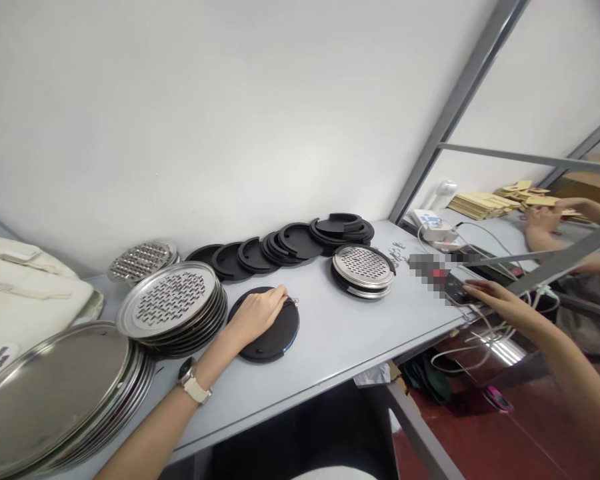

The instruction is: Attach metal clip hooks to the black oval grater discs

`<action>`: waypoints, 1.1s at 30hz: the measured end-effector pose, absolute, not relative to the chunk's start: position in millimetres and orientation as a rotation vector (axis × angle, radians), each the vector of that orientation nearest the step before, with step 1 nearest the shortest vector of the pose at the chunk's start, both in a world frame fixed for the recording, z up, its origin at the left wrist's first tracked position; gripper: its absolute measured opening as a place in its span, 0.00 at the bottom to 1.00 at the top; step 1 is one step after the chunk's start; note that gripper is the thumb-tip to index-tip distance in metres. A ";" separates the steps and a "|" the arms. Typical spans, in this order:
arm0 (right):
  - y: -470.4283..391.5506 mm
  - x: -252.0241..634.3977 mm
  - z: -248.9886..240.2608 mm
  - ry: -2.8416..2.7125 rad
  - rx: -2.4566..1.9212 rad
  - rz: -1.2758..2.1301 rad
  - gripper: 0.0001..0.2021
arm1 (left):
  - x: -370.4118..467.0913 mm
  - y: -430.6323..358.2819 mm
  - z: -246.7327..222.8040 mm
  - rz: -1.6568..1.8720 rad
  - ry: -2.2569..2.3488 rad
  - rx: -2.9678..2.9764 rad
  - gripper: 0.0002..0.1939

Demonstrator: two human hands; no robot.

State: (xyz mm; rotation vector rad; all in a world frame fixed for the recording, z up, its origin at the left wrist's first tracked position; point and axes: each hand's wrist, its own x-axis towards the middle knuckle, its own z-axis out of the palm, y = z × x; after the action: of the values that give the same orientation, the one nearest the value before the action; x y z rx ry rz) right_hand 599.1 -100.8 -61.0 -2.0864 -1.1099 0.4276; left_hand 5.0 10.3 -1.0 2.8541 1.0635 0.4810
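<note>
My left hand [263, 312], with a watch on the wrist, lies over a round black disc [267, 340] on the table. Its fingers are pressed together near the disc's upper right edge, beside a small metal wire piece [295, 301]; what they hold is hidden. My right hand [493, 297] is stretched out on the right, fingertips at a dark phone-like device [456, 288], its fingers extended. Between the hands stands a short stack of perforated metal discs with black rims [364, 265].
Plain metal plates [55, 393] and perforated plates [173, 300] are stacked on the left by a white bag [25, 280]. Black discs [300, 241] line the wall. Small metal rings [396, 255], cables [480, 333] and a metal frame [445, 127] are right; another person's hands [547, 217] hold yellowish pieces.
</note>
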 end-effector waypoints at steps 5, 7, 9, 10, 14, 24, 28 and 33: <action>-101.4 607.0 -66.8 -1.078 -2.033 0.562 0.27 | 5.0 10.0 -0.9 0.492 1.063 2.867 0.10; -101.3 607.5 -67.2 -1.065 -2.028 0.568 0.27 | 5.2 9.8 -0.4 0.487 1.063 2.868 0.10; -101.2 606.9 -67.0 -1.055 -2.027 0.573 0.27 | 5.2 9.8 0.2 0.480 1.068 2.868 0.10; -101.2 606.5 -66.7 -1.055 -2.028 0.576 0.27 | 5.2 9.8 0.4 0.476 1.070 2.869 0.10; -101.4 603.7 -65.0 -1.052 -2.050 0.551 0.25 | 5.0 9.9 0.2 0.474 1.069 2.871 0.10; -101.1 601.3 -62.5 -1.064 -2.084 0.517 0.24 | 5.2 9.9 -0.5 0.478 1.063 2.868 0.10; -101.1 604.3 -64.2 -1.086 -2.066 0.516 0.24 | 4.7 9.6 0.0 0.479 1.061 2.876 0.10; -101.7 603.1 -63.4 -1.092 -2.071 0.514 0.26 | 4.9 10.5 -1.2 0.488 1.058 2.868 0.10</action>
State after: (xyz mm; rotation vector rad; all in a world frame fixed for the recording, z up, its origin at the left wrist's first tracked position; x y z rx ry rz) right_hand 603.1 -101.7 -63.4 -2.0710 -1.0916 0.5138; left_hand 4.9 10.5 -1.2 2.8684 1.0585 0.4880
